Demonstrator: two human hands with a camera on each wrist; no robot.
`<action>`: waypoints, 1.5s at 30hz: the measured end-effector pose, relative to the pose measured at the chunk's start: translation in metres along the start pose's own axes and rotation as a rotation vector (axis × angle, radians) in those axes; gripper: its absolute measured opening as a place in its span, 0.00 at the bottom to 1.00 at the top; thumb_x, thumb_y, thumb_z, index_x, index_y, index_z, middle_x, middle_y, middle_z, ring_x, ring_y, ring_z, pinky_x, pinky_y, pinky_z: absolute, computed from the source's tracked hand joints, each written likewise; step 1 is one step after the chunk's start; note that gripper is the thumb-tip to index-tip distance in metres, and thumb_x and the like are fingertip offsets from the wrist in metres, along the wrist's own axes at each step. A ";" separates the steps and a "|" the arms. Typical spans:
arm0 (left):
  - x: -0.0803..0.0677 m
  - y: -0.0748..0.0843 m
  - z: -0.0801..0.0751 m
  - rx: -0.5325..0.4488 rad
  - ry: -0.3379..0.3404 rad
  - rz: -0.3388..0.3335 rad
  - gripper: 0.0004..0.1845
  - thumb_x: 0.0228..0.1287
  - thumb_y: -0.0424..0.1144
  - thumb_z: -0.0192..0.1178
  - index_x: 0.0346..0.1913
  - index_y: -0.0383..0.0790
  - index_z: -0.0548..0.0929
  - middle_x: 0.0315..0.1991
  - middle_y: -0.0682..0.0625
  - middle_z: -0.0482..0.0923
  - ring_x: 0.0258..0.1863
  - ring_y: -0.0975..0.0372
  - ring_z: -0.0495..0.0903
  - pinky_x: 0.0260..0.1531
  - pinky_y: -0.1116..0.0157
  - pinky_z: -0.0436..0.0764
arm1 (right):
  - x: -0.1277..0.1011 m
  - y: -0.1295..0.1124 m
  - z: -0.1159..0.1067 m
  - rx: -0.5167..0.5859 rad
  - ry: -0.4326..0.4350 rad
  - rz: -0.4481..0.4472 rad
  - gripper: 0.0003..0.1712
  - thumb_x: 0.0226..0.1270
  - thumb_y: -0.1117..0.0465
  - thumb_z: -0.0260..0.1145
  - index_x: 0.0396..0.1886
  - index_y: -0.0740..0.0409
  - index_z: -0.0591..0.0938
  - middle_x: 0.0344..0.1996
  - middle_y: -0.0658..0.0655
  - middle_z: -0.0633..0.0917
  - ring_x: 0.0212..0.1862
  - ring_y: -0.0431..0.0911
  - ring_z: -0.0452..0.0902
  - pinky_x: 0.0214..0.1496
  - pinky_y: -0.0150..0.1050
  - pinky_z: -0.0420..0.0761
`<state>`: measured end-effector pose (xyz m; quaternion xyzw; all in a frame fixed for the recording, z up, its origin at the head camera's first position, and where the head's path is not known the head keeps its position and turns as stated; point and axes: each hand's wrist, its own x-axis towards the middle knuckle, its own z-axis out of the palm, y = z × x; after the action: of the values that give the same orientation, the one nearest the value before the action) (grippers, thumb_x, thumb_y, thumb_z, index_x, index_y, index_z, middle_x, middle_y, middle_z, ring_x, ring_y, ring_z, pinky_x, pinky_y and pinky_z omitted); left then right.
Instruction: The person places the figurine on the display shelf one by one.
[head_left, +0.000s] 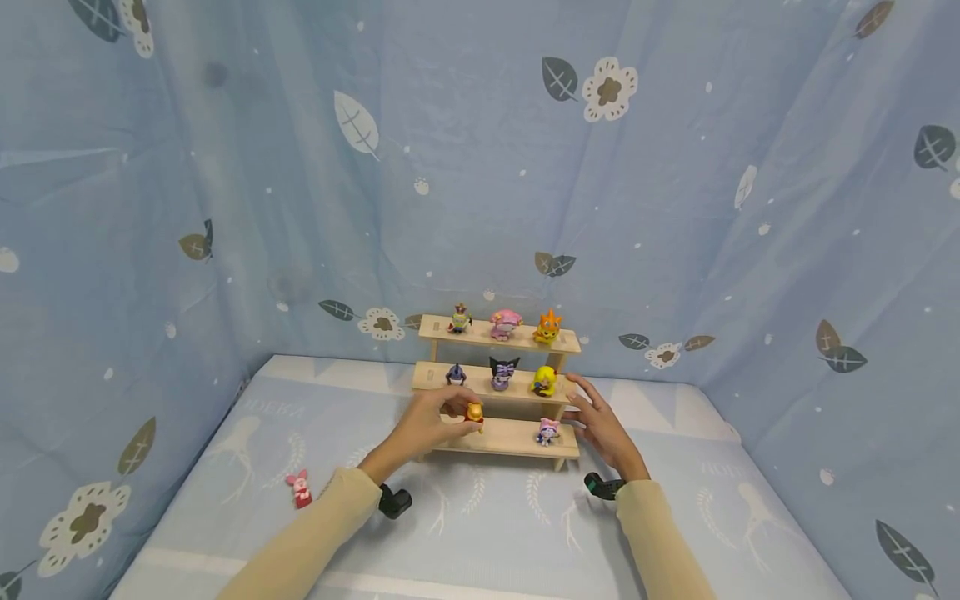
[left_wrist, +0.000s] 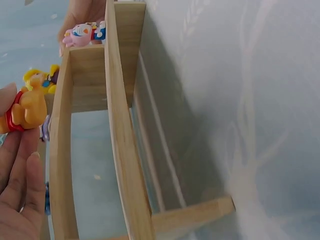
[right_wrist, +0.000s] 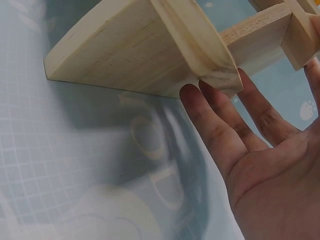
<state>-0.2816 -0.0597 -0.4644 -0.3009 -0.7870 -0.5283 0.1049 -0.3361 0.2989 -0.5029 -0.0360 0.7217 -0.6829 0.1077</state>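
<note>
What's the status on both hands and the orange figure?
Left hand pinches orange bear figure at bottom shelf. Right hand open, fingers against rack's right end. Pink figure farther right, apart.

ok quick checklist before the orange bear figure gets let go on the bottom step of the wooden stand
1. Left hand grips the orange bear figure: ok, pinched in the fingers.
2. Bear upright: cannot tell.
3. Bare spot on the bottom step: ok, free wood between the bear and the pink figure.
4. Stand steadied: ok, right hand rests straight fingers against the wooden stand at its end.
5. Other figures standing: ok, all six on the upper steps are upright.
6. Stray pink figure on the cloth: not ok, off the stand.
</note>
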 end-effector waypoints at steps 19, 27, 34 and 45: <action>0.007 -0.006 0.030 0.051 -0.035 -0.048 0.16 0.59 0.37 0.77 0.50 0.48 0.87 0.39 0.60 0.87 0.40 0.64 0.85 0.41 0.64 0.82 | 0.002 0.002 0.003 -0.004 0.004 0.011 0.36 0.78 0.41 0.59 0.80 0.33 0.59 0.76 0.61 0.62 0.66 0.64 0.72 0.64 0.56 0.76; 0.008 -0.007 0.042 0.026 -0.054 -0.089 0.16 0.60 0.37 0.77 0.50 0.49 0.87 0.40 0.61 0.87 0.42 0.66 0.84 0.41 0.65 0.83 | 0.001 0.003 0.005 0.014 -0.007 -0.004 0.34 0.80 0.43 0.58 0.80 0.34 0.60 0.76 0.61 0.63 0.67 0.65 0.71 0.63 0.57 0.77; 0.012 -0.008 0.054 -0.016 -0.070 -0.092 0.16 0.60 0.33 0.76 0.49 0.47 0.86 0.40 0.57 0.86 0.41 0.65 0.84 0.38 0.66 0.85 | -0.001 0.002 0.003 0.022 -0.017 -0.012 0.35 0.80 0.42 0.58 0.81 0.35 0.58 0.77 0.61 0.61 0.69 0.67 0.68 0.64 0.57 0.76; 0.015 -0.009 0.062 -0.037 -0.084 -0.106 0.15 0.60 0.32 0.75 0.48 0.44 0.87 0.40 0.55 0.85 0.41 0.61 0.85 0.40 0.68 0.85 | 0.000 0.001 0.002 0.011 0.010 0.003 0.37 0.79 0.41 0.59 0.81 0.35 0.58 0.78 0.60 0.60 0.68 0.66 0.69 0.67 0.60 0.73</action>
<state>-0.2901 -0.0015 -0.4901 -0.2826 -0.7955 -0.5346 0.0381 -0.3354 0.2969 -0.5039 -0.0311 0.7183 -0.6870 0.1054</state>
